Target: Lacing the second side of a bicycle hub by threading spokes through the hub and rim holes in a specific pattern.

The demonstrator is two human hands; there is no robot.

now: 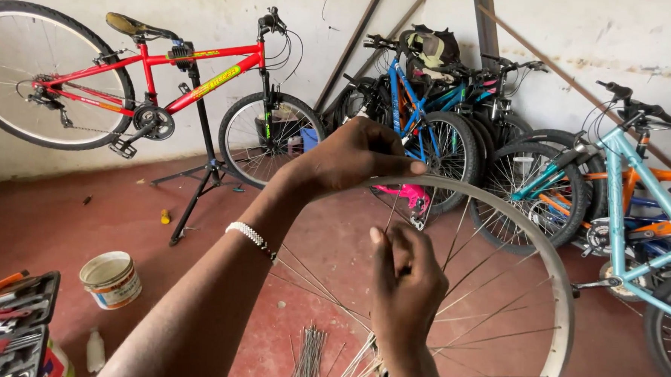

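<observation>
A bare silver wheel rim [553, 296], smooth and curved, stands upright in front of the person, thin steel spokes [489, 308] fanning inside it. The left hand [352, 155] curls over the rim's top edge, gripping it. The right hand [407, 278] pinches what looks like a single spoke. Loose spokes [309, 357] lie bundled on the red floor [70, 215].

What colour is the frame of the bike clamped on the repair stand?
Red, with yellow lettering panels, on the bike frame; the head view shows it at upper left.
</observation>
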